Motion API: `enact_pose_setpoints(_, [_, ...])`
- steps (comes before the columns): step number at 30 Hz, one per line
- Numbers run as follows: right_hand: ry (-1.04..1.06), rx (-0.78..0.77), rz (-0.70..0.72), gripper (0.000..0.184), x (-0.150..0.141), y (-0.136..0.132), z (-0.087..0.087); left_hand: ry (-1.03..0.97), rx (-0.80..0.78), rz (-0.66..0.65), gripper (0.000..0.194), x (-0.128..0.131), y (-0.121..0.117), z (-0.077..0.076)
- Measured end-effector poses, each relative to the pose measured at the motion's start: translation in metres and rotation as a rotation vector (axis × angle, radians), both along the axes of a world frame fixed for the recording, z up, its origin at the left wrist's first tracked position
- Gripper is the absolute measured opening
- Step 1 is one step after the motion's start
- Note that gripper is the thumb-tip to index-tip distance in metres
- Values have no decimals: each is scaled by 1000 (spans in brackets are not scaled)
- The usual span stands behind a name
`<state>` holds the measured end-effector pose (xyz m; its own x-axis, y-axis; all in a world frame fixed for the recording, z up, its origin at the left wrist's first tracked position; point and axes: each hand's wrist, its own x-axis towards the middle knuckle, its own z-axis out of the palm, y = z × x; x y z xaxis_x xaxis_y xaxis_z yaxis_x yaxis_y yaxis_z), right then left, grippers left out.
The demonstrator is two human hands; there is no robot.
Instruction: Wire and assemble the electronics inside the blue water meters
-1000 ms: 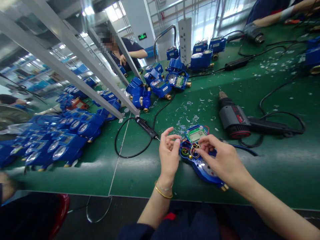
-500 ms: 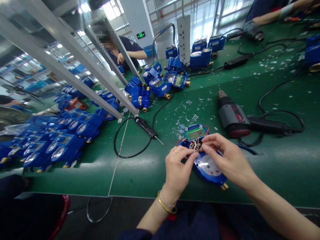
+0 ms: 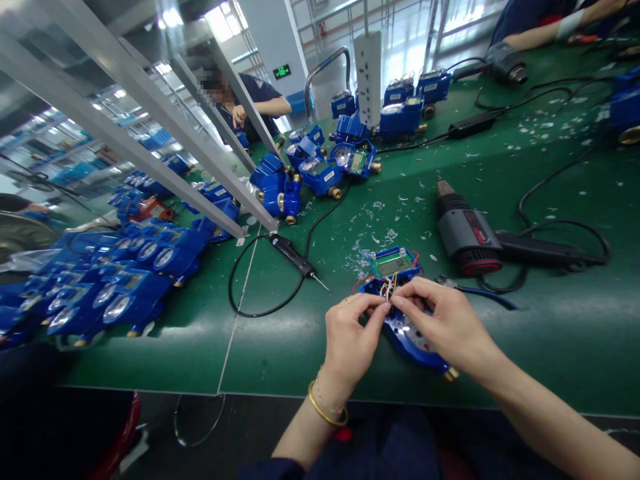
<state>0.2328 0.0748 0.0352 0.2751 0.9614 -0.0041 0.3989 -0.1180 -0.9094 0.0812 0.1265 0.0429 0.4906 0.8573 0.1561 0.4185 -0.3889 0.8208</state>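
A blue water meter lies opened on the green bench in front of me. Its display board with a small LCD stands tipped up at the far side. Thin yellow, white and red wires run from the board into the housing. My left hand pinches thin wires between thumb and forefinger. From the other side my right hand pinches at the same wires, its fingertips nearly touching the left ones. Both hands cover part of the meter, and the wire ends between the fingertips are too small to make out.
A heat gun rests on the right. A black pen-shaped electric screwdriver with a cable lies left of the meter. Blue-handled pliers lie beyond my right hand. Many blue meters crowd the left. Metal posts rise behind; two co-workers sit farther off.
My right hand has moved left and inward, bringing its fingertips against the wires beside my left fingertips. The pliers behind it show more now. My left hand has shifted slightly left.
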Motion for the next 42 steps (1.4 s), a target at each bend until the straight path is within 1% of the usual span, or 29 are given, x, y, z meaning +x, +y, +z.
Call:
enact_pose_setpoints(3, [-17, 1, -5, 25, 1, 0, 2, -9, -29, -4, 15, -1, 1, -1])
enact_pose_setpoints(5, [9, -2, -8, 24, 0, 0, 3, 10, -4, -32, 16, -2, 1, -1])
enact_pose_setpoints(12, [57, 0, -25, 24, 1, 2, 2, 132, 242, -161, 15, -1, 2, -2])
enact_pose_setpoints(14, [67, -19, -27, 25, 2, 3, 2, 137, 286, -166, 15, 1, 2, -3])
enact_pose_setpoints(17, [79, -47, -40, 26, 3, 3, 4, 135, 323, -135, 14, 3, 0, -6])
enact_pose_setpoints(21, [93, -60, -29, 29, 5, 3, 6, 141, 345, -88, 17, 5, -2, -9])
enact_pose_setpoints(26, [93, -97, -18, 28, 6, 3, 9, 131, 362, -35, 16, 7, -1, -9])
enact_pose_setpoints(28, [73, -93, 7, 25, 5, 3, 10, 116, 330, -66, 16, 8, 0, -7])
enact_pose_setpoints(31, [17, -48, 49, 26, 4, 2, 12, 65, 242, -192, 15, 9, 5, -3])
enact_pose_setpoints(32, [2, -37, 59, 27, 4, 1, 12, 31, 218, -208, 15, 9, 6, -2])
enact_pose_setpoints(34, [-14, -26, 86, 31, 4, 0, 13, -33, 191, -174, 17, 10, 9, -3])
enact_pose_setpoints(36, [-17, -10, 119, 33, 5, -2, 12, -67, 207, -100, 18, 12, 9, -6])
enact_pose_setpoints(40, [-8, 13, 131, 34, 6, -5, 10, -41, 324, 23, 17, 18, 7, -18])
enact_pose_setpoints(42, [15, 9, 129, 34, 8, -7, 8, -8, 359, 97, 16, 20, 8, -23])
